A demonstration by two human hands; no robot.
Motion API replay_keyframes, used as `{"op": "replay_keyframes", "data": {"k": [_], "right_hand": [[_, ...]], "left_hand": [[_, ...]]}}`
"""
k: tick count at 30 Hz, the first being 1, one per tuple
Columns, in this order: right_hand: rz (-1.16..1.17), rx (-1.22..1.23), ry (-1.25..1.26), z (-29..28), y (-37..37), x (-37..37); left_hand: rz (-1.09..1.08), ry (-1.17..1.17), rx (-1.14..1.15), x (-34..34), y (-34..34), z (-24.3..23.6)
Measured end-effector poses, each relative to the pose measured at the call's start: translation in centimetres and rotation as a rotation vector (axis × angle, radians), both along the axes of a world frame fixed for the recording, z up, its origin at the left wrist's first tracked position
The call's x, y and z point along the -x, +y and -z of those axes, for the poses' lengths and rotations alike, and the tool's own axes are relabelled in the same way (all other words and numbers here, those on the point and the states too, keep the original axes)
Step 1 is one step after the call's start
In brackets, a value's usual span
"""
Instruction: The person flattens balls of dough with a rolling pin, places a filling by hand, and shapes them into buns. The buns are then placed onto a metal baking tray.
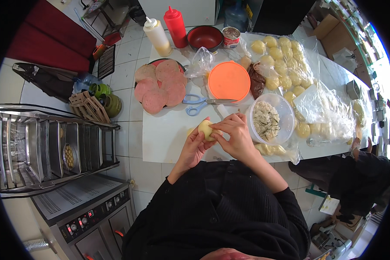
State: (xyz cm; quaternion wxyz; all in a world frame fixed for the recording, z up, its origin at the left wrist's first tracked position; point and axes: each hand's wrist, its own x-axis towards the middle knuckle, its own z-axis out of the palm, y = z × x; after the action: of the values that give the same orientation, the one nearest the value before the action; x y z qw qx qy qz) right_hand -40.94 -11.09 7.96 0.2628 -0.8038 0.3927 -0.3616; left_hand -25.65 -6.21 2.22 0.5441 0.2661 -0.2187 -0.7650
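Observation:
A pale yellow dough ball [206, 129] is held between my two hands over the near edge of the white table [160, 147]. My left hand [194, 146] cups it from the left, fingers wrapped round it. The fingers of my right hand [235, 135] pinch its right side. Just right of that hand is a clear round tub [291, 125] with a whitish shredded filling [265, 118] and dark strands in it. Light-blue-handled scissors [199, 103] lie beyond my hands, below a round orange lid [229, 81].
Round pink meat slices [155, 99] cover a plate at left. Squeeze bottles [175, 27], a dark red-lined bowl [205, 39] and an open can [231, 37] stand behind. Dough balls [286, 54] lie under plastic at right. A rack [52, 147] and oven [86, 212] stand left; another person [355, 173] is at right.

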Motion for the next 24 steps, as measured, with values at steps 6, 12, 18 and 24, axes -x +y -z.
{"op": "replay_keyframes", "data": {"k": [6,12,18,24], "right_hand": [[0.049,0.147,0.154,0.8,0.6,-0.3],[0.020,-0.062,0.005,-1.5,-0.5,0.7],[-0.057,-0.121,0.086,0.1,-0.8,0.8],[-0.081,0.027,0.049,0.0,-1.3,0.5]], "left_hand": [[-0.041,0.130,-0.036,0.1,0.1,0.7],[-0.108,0.076,-0.021,-0.5,-0.3,0.4],[0.003,-0.076,0.056,-0.2,0.0,0.2],[0.015,0.172,-0.092,-0.3,-0.5,-0.7]]}}
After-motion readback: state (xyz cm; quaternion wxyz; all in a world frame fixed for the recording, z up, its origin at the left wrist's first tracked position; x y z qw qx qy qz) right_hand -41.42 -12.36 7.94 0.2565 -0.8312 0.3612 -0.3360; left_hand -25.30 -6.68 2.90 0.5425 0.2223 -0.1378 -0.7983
